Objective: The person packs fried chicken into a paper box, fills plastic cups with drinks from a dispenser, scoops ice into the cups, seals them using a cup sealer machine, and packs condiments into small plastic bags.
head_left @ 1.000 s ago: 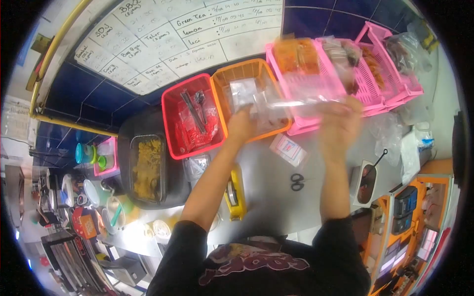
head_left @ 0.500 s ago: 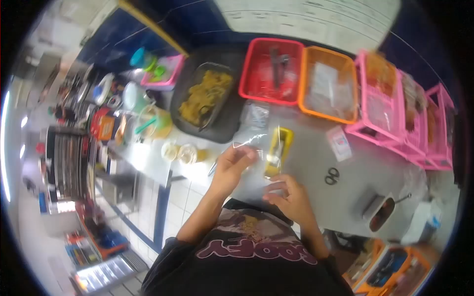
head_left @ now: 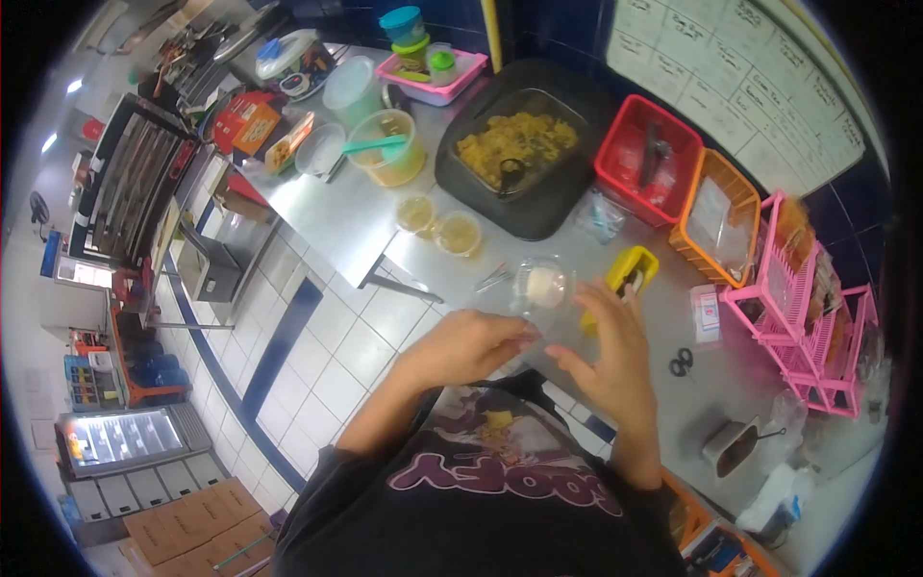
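Note:
My left hand (head_left: 471,348) is closed, with its thumb and fingers pressed together on the near edge of a piece of clear plastic (head_left: 527,310) that looks like a small bag. A pale, rounded thing (head_left: 547,287) shows in or behind the plastic; I cannot tell which. To the right of it, my right hand (head_left: 615,351) is raised with fingers apart and nothing visible between them. Just beyond those fingers lies a yellow tray (head_left: 636,264), partly hidden by the hand. Two small lidded cups (head_left: 458,236) of yellowish contents stand farther left on the metal table.
A black tray of yellow food (head_left: 519,139) with a dark spoon stands at the back. Beside it are a red basket (head_left: 615,159), an orange basket (head_left: 694,226) and pink racks (head_left: 769,317). Black-handled scissors (head_left: 681,363) and a metal container (head_left: 729,447) lie to the right.
My view has swung left, so the table's things sit farther right. My right hand has lifted beside the plastic, its fingers spread. The pale rounded thing now shows at the plastic.

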A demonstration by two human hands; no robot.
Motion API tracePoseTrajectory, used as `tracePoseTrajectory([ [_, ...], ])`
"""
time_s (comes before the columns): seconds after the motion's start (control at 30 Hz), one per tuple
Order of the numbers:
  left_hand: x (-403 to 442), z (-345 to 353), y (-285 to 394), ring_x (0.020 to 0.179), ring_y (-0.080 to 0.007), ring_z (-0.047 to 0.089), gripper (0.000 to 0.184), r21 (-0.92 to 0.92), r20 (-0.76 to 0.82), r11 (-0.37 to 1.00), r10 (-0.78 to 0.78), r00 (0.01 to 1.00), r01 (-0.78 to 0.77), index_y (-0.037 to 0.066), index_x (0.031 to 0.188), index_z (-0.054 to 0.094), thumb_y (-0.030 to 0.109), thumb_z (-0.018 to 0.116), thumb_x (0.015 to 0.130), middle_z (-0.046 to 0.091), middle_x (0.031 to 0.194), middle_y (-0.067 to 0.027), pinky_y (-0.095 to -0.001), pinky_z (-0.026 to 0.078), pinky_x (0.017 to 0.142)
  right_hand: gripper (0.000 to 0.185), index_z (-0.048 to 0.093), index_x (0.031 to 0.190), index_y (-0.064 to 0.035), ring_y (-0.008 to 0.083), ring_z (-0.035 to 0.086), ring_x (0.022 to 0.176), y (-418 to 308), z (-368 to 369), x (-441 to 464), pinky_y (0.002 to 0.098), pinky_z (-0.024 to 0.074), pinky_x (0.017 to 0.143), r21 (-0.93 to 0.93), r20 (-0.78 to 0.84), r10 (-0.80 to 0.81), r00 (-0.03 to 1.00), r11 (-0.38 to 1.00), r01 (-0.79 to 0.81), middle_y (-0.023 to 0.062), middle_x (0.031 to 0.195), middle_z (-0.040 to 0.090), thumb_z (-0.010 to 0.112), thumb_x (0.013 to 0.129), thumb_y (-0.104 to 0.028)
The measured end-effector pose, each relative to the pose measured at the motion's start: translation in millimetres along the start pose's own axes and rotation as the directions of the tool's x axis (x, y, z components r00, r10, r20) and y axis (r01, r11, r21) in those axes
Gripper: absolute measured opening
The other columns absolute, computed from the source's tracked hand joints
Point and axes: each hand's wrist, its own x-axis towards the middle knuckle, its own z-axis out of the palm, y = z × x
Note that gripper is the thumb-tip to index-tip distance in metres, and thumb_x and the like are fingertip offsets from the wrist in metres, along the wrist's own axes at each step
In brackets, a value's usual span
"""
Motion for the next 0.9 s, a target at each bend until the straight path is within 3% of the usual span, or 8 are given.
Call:
tracePoseTrajectory([
  [0.13, -57.9, -4.9, -32.1, 0.082, -0.0375, 0.067, 0.018, -0.033, -0.162, 0.999, 0.018, 0.987, -0.023, 0.007, 0.108, 0.068, 0.012, 0.066, 0.091, 0.07, 0.093, -0.0165, -0.0414, 0.053, 0.072, 0.034, 0.071, 0.108, -0.002, 0.0331, 0.07, 0.088, -40.5, 48.3, -12.2, 0.0402, 0.0494, 0.09, -0.022, 0.389, 0.098, 0.916, 0.995, -0.098, 0.0144, 0.091, 0.073, 0.077, 0.083, -0.024],
  [0.2, -89.9, -11.4, -42.8, 0.083, -0.0376, 0.067, 0.015, -0.086, -0.189, 0.992, -0.109, 0.976, 0.094, 0.007, 0.104, 0.068, 0.014, 0.067, 0.091, 0.07, 0.091, -0.0153, -0.0421, 0.053, 0.073, 0.022, 0.073, 0.101, -0.0004, 0.0251, 0.072, 0.08, -67.3, 72.6, -22.2, 0.0358, 0.0528, 0.078, 0.198, 0.595, 0.268, 0.758, 0.865, -0.461, 0.0121, 0.082, 0.072, 0.073, 0.086, -0.016],
  [0.4, -159.4, -23.7, -95.4, 0.081, -0.0329, 0.069, 0.012, -0.235, -0.097, 0.962, -0.163, 0.982, 0.137, 0.006, 0.101, 0.069, 0.014, 0.068, 0.092, 0.071, 0.091, -0.0141, -0.0382, 0.053, 0.073, 0.011, 0.072, 0.097, 0.0043, 0.0096, 0.067, 0.077, -117.7, 159.9, -70.3, 0.0242, 0.0523, 0.067, 0.437, 0.581, 0.455, 0.675, 0.525, -0.73, 0.0076, 0.084, 0.073, 0.068, 0.093, -0.005],
  [0.53, -177.9, -29.8, -115.2, 0.082, -0.0252, 0.07, 0.013, -0.319, -0.041, 0.932, -0.196, 0.98, 0.173, 0.001, 0.098, 0.07, 0.011, 0.07, 0.09, 0.073, 0.09, -0.0138, -0.0341, 0.053, 0.075, 0.013, 0.071, 0.097, 0.0051, 0.0129, 0.068, 0.078, -137.6, 183.2, -88.6, 0.0258, 0.0553, 0.07, 0.322, 0.553, 0.568, 0.609, 0.529, -0.785, 0.0098, 0.086, 0.072, 0.067, 0.095, -0.007],
  [0.6, -182.6, -30.9, -125.9, 0.076, -0.0324, 0.067, 0.009, -0.393, -0.002, 0.915, -0.102, 0.995, 0.093, 0.003, 0.093, 0.069, 0.012, 0.068, 0.091, 0.071, 0.084, -0.0144, -0.0369, 0.052, 0.069, 0.016, 0.07, 0.099, 0.0044, 0.0158, 0.069, 0.079, -138.5, 193.1, -103.8, 0.0288, 0.0576, 0.072, 0.643, 0.641, 0.419, 0.643, 0.164, -0.748, 0.0097, 0.09, 0.072, 0.067, 0.097, -0.011],
  [0.73, -182.9, -36.9, -132.3, 0.077, -0.0312, 0.067, 0.007, -0.351, -0.019, 0.936, -0.011, 1.0, 0.004, 0.004, 0.092, 0.069, 0.011, 0.069, 0.09, 0.072, 0.084, -0.0122, -0.037, 0.052, 0.07, 0.018, 0.07, 0.101, 0.0037, 0.0162, 0.069, 0.078, -154.5, 190.5, -101.7, 0.0295, 0.0576, 0.071, 0.602, 0.767, 0.425, 0.48, -0.219, -0.768, 0.0089, 0.093, 0.072, 0.066, 0.098, -0.014],
  [0.83, -183.2, -28.6, -132.7, 0.078, -0.0309, 0.066, 0.01, -0.042, -0.231, 0.977, 0.192, 0.954, -0.207, 0.003, 0.092, 0.069, 0.012, 0.07, 0.089, 0.071, 0.082, -0.0128, -0.0373, 0.051, 0.071, 0.018, 0.07, 0.1, 0.0035, 0.0139, 0.068, 0.077, -146.1, 210.4, -109.5, 0.0268, 0.0556, 0.07, 0.664, 0.647, 0.468, 0.601, 0.041, -0.747, 0.0076, 0.089, 0.072, 0.068, 0.096, -0.014],
  [0.9, -189.1, -13.3, -124.8, 0.076, -0.0232, 0.067, 0.022, 0.272, -0.647, 0.958, 0.11, 0.755, 0.094, -0.001, 0.096, 0.066, 0.017, 0.075, 0.089, 0.071, 0.083, -0.0123, -0.0325, 0.052, 0.069, 0.016, 0.071, 0.099, 0.003, 0.0126, 0.067, 0.074, -152.8, 214.2, -105.7, 0.0256, 0.0542, 0.068, 0.643, 0.594, 0.515, 0.617, 0.157, -0.75, 0.0068, 0.086, 0.072, 0.07, 0.095, -0.013],
])
